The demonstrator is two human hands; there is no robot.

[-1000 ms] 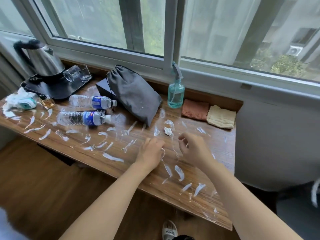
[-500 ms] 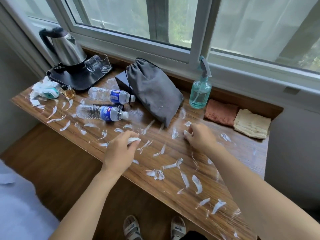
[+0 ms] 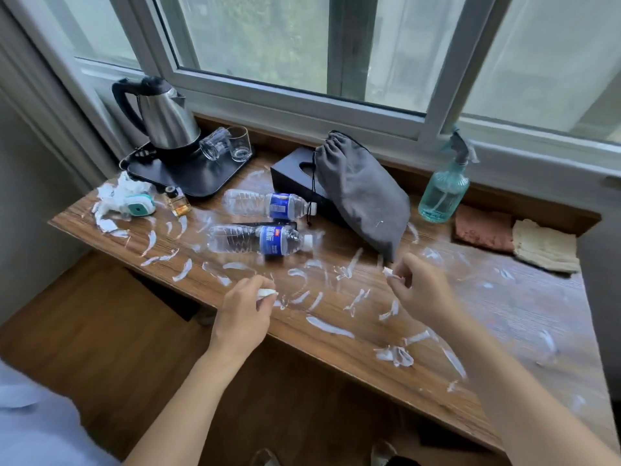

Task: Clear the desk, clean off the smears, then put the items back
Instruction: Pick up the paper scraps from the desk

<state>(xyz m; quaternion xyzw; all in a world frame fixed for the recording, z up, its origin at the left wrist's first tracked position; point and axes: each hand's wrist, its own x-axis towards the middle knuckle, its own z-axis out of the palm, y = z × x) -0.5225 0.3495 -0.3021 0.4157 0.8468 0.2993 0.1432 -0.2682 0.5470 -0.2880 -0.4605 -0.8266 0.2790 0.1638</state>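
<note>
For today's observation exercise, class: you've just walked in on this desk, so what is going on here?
A person stands at a wooden desk streaked with white smears. The left hand and the right hand each pinch a small white scrap. Two water bottles, a grey pouch, a kettle and a spray bottle sit on the desk, so clearing has hardly begun.

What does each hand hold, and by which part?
Each pinches a small white scrap in its fingertips: left hand one, right hand another. Which part: unclear.
</note>
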